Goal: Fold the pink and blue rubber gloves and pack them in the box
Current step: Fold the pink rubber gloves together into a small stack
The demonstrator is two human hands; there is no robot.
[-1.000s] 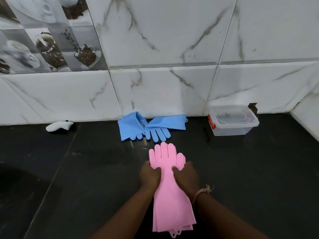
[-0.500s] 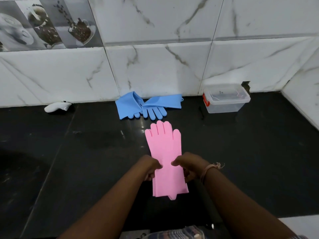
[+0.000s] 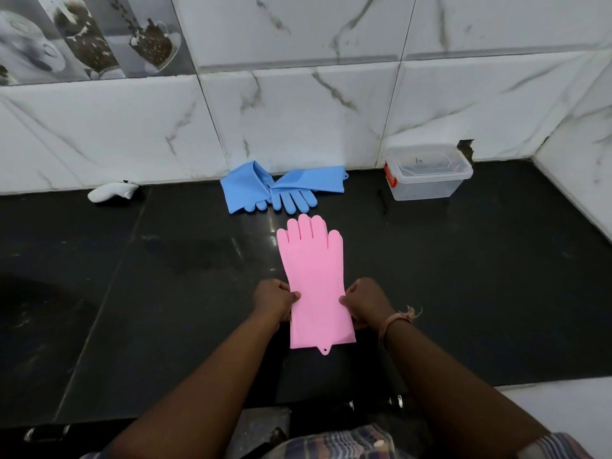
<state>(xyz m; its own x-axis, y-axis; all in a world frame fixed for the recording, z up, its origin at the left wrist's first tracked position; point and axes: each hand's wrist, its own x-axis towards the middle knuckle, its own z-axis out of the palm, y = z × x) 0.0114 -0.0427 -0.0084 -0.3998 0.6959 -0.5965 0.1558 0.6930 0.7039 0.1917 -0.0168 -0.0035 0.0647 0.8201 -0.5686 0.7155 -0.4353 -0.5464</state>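
currently the pink gloves (image 3: 314, 286) are laid flat on the black table (image 3: 463, 276), pinched at the side edges by the left hand (image 3: 276, 301) and right hand (image 3: 366, 303), probably readied for folding. blue gloves (image 3: 281, 188) and the lidded box (image 3: 427, 172) are set by the wall.

One glove pair (image 3: 313, 283) lies flat on the counter (image 3: 463, 276) between the left hand (image 3: 275, 301) and right hand (image 3: 366, 301). Behind it, against the wall (image 3: 298, 120), lies the other pair (image 3: 281, 188); the box (image 3: 427, 172) stands to their right.
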